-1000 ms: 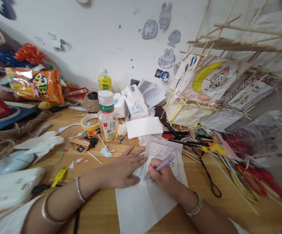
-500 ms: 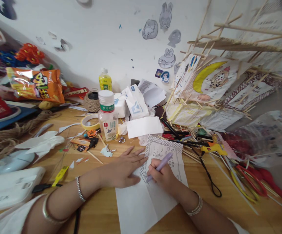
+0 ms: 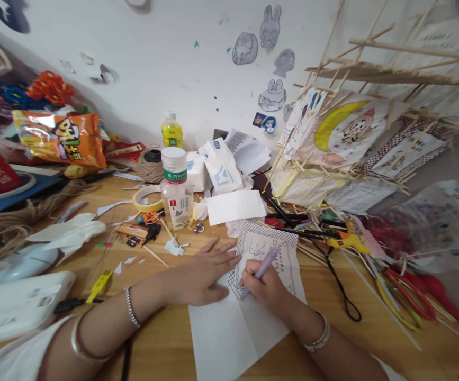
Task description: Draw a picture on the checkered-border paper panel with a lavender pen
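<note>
A white sheet of paper (image 3: 233, 333) lies on the wooden table, its upper part covered by an ink drawing with a crosshatched border and small written characters. My right hand (image 3: 264, 288) is closed around a light purple pen (image 3: 268, 262), whose tip touches the paper by the lower left of the border. Flat on the sheet's left edge rests my left hand (image 3: 203, 272), fingers stretched out and holding nothing. A blank white paper strip (image 3: 236, 207) lies just beyond the drawing.
A plastic bottle (image 3: 177, 193) and a yellow tape roll (image 3: 149, 198) stand beyond my left hand. At the right are a stick frame with drawn panels (image 3: 342, 127), a yellow glue gun (image 3: 348, 242) and red-handled scissors (image 3: 410, 296). A white power bank (image 3: 23, 309) lies at left.
The pen tip has shifted very slightly along the lower left of the border, and the pen leans a little differently. My left hand stays in place on the paper.
</note>
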Tool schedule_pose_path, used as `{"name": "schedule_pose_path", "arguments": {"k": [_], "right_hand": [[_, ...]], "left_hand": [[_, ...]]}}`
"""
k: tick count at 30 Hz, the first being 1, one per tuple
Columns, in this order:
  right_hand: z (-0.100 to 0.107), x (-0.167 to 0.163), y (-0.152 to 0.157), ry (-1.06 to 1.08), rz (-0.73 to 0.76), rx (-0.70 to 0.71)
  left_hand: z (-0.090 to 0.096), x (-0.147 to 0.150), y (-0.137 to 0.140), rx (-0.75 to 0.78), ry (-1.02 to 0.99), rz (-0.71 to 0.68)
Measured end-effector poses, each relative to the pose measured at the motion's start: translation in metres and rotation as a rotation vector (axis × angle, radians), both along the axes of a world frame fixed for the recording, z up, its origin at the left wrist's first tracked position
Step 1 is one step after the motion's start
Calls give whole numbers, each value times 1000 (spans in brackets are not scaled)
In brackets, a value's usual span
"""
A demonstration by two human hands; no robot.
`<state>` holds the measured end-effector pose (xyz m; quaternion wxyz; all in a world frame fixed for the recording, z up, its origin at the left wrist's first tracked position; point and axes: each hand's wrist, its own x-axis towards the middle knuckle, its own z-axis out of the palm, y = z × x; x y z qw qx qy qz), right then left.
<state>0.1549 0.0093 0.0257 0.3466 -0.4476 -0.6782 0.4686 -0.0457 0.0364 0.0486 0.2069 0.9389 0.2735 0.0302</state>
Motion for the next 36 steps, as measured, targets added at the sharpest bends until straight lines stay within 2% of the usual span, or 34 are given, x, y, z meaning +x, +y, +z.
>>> {"name": "schedule_pose_path", "arguments": {"k": [5,16,36], "right_hand": [[0,2,0,65,-27,-82],[-2,-3,4,22,57,129],[-2,-3,4,0,86,81]], "left_hand": [[0,-1,0,-7,-18,-7],[2,0,0,-14,-51,-10],[3,0,-1,-3,-27,-15]]}}
